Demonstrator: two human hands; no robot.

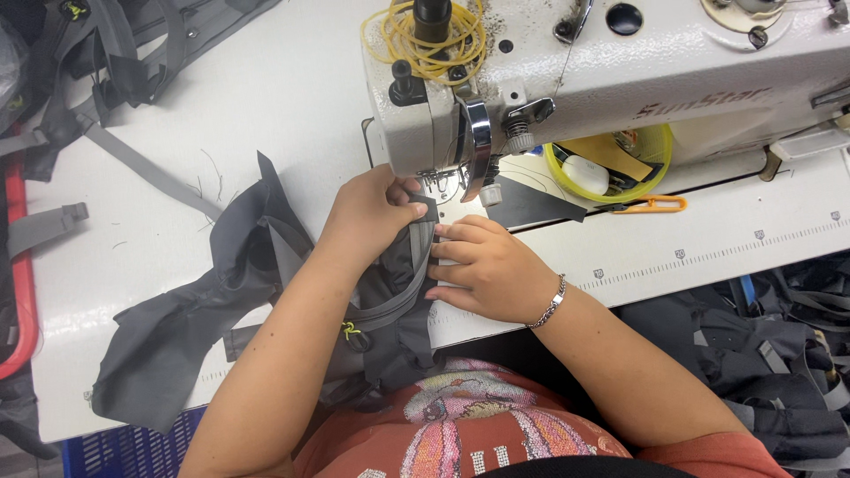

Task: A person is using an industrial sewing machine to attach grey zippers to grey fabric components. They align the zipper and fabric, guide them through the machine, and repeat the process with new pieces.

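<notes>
A yellow bowl [657, 146] is sitting behind the machine, orange snips [653, 205] lying beside it; yellow cord [390, 34] is coiling above, grey straps [106, 62] trailing left.

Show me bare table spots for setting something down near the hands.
Free: white top between the grey strap and the machine head; the ruler strip right of the right hand. Crowded: at the needle, where the left hand grips grey fabric; around the yellow tray.
</notes>
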